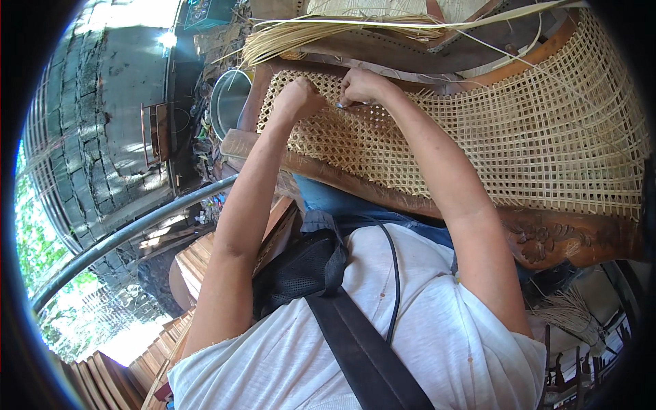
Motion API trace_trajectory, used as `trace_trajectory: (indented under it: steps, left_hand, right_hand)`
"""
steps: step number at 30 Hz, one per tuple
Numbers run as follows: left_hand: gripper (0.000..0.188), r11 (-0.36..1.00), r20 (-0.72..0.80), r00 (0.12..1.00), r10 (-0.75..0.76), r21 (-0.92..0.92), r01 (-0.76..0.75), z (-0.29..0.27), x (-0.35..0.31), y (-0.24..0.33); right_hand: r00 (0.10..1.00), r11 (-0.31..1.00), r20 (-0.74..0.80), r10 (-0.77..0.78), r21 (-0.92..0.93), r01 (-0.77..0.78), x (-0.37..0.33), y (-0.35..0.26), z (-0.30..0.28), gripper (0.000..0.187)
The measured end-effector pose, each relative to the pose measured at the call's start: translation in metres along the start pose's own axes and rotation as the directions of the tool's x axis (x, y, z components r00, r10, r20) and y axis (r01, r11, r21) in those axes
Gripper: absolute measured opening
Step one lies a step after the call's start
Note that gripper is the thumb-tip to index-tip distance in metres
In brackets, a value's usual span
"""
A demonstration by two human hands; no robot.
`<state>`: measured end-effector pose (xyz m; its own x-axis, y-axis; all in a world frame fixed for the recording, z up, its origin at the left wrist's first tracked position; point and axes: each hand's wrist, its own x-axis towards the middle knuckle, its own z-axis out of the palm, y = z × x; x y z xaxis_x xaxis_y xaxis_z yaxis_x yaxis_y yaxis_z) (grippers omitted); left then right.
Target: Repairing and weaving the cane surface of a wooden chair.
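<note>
A wooden chair frame lies across my lap, its curved panel filled with woven cane [506, 137]. Toward the panel's far left end, my left hand [298, 99] is closed against the weave; whatever its fingers pinch is hidden. Just to its right, my right hand [365, 87] is closed around a thin tool [352, 106] with a shiny metal end, held low over the cane. The mesh is tight with diagonal strands around my hands and a plainer square grid farther right. Loose strand ends stick up along the far wooden rail near my right forearm.
A bundle of loose cane strips [328, 35] lies on another wooden frame beyond the panel. A bucket [230, 99] stands past the left end. A metal pipe [137, 229] crosses at left, above stacked wooden pieces [113, 379]. More cane strands [567, 314] lie at lower right.
</note>
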<state>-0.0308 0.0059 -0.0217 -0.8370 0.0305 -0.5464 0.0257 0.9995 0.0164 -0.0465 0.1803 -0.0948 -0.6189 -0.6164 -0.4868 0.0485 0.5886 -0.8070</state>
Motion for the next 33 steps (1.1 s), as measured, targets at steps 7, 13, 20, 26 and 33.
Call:
trace_trajectory:
  steps: [7, 13, 20, 26, 33]
  left_hand:
    - [0.041, 0.992, 0.117, 0.985, -0.127, 0.000, 0.128, -0.005, -0.006, 0.008]
    - [0.039, 0.993, 0.044, 0.992, -0.115, 0.019, 0.114, 0.003, -0.012, 0.030]
    - [0.038, 0.991, 0.017, 0.993, -0.118, -0.057, 0.119, 0.000, -0.011, 0.014]
    - [0.034, 0.998, -0.037, 0.998, -0.042, -0.056, 0.040, -0.002, -0.005, 0.009]
    - [0.031, 0.996, 0.029, 0.996, -0.080, -0.035, 0.081, -0.002, -0.008, 0.010]
  right_hand:
    - [0.984, 0.970, -0.163, 0.071, -0.217, -0.106, -0.023, -0.032, -0.003, 0.030]
    - [0.990, 0.951, -0.128, 0.060, -0.294, -0.096, -0.029, -0.042, -0.001, 0.032]
    - [0.990, 0.968, -0.142, 0.022, -0.244, -0.056, -0.030, -0.030, -0.003, 0.031]
    - [0.980, 0.945, -0.191, -0.056, -0.328, -0.010, -0.020, -0.040, 0.005, 0.027]
    - [0.997, 0.983, -0.062, 0.049, -0.176, -0.059, -0.001, -0.020, 0.003, 0.026]
